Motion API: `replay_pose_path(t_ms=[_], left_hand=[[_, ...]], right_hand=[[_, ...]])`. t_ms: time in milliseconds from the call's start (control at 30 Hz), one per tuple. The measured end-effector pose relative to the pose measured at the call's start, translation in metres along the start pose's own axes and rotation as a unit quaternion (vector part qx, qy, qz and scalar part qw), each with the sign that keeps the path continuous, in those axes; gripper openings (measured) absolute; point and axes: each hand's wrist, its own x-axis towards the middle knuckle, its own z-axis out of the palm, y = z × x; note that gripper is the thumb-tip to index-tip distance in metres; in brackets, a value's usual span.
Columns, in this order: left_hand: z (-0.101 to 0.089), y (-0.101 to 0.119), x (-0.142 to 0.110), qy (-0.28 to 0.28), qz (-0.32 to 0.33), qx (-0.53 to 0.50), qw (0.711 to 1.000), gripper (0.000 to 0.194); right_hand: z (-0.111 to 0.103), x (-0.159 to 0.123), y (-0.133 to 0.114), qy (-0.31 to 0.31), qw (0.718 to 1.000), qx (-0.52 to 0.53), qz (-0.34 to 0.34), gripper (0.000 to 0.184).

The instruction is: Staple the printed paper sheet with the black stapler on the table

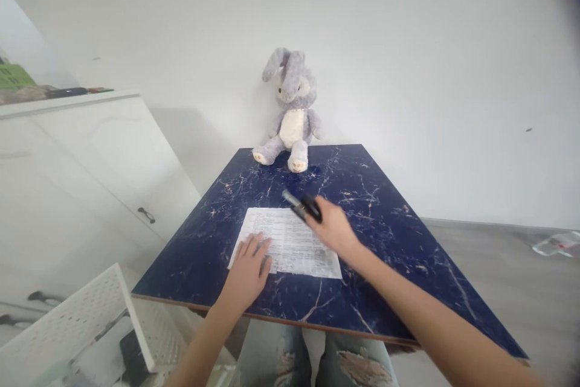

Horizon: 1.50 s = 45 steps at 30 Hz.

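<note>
A printed sheet of paper lies flat on the dark blue, white-veined tabletop, closer to the near edge than to the far one and somewhat nearer the left side edge than the right. The left hand rests palm down over the sheet's near left corner, its fingers a little spread and grasping nothing. The right hand is closed around the black end of a stapler-like tool, which is blurred; its grey tip points toward the far left corner of the tabletop and reaches past the sheet's far edge. Whether the tool touches the paper cannot be told.

Beyond the sheet, a grey plush rabbit sits upright at the far edge, left of its middle, with its feet toward the near edge and one ear flopped over its face. Behind it rises a pale wall.

Past the left side edge stands a white cabinet with dark handles. Below the near left corner is a white perforated basket with things inside. Ripped jeans show under the near edge. Off the right side edge, a clear object lies on the grey floor.
</note>
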Motion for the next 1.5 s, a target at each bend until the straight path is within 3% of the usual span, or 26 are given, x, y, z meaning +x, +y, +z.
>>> replay_pose_path(t_ms=[67, 133, 267, 367, 500, 633, 767, 900, 1033, 1200, 1367, 1433, 1500], left_hand=[[-0.004, 0.003, -0.009, -0.007, 0.011, -0.002, 1.0, 0.046], [-0.008, 0.006, -0.013, -0.009, 0.019, -0.007, 1.0, 0.048], [-0.009, 0.008, -0.011, -0.011, 0.02, -0.023, 0.999, 0.047], [-0.008, 0.012, -0.008, -0.026, 0.024, -0.029, 0.999, 0.048], [-0.014, 0.017, -0.008, -0.034, 0.043, -0.035, 0.998, 0.05], [-0.016, 0.015, -0.01, -0.017, 0.048, -0.041, 0.998, 0.046], [-0.011, 0.007, -0.011, 0.036, 0.003, -0.04, 0.999, 0.041], [-0.006, 0.003, -0.008, 0.038, -0.014, -0.042, 0.998, 0.038], [-0.005, 0.002, -0.012, 0.057, -0.018, -0.046, 0.997, 0.037], [-0.008, 0.005, -0.016, 0.078, -0.019, -0.051, 0.995, 0.035], [-0.016, 0.013, -0.014, 0.13, -0.009, -0.078, 0.988, 0.028], [-0.019, 0.015, -0.025, 0.171, 0.001, -0.098, 0.98, 0.027], [-0.02, 0.015, -0.049, 0.209, 0.008, -0.104, 0.972, 0.028]], right_hand=[[-0.028, 0.015, 0.017, 0.067, 0.994, 0.086, -0.006, 0.018], [-0.047, 0.028, 0.035, 0.11, 0.967, 0.23, 0.001, 0.026], [-0.056, 0.033, 0.065, 0.14, 0.852, 0.502, 0.059, 0.027], [-0.053, 0.025, 0.072, 0.16, 0.806, 0.564, 0.077, 0.023], [-0.053, 0.02, 0.069, 0.169, 0.788, 0.588, 0.072, 0.02], [-0.058, 0.018, 0.06, 0.135, 0.787, 0.6, 0.053, 0.02], [-0.066, 0.019, 0.057, 0.129, 0.787, 0.603, 0.03, 0.024], [-0.072, 0.022, 0.06, 0.119, 0.797, 0.591, 0.009, 0.027], [-0.069, 0.02, 0.059, 0.084, 0.832, 0.548, -0.011, 0.03], [-0.059, 0.013, 0.051, -0.011, 0.885, 0.463, -0.039, 0.052], [-0.061, 0.005, 0.045, -0.07, 0.943, 0.307, -0.105, 0.048], [-0.056, 0.003, 0.039, -0.074, 0.953, 0.274, -0.109, 0.045], [-0.037, 0.003, 0.025, -0.078, 0.951, 0.277, -0.113, 0.044]])
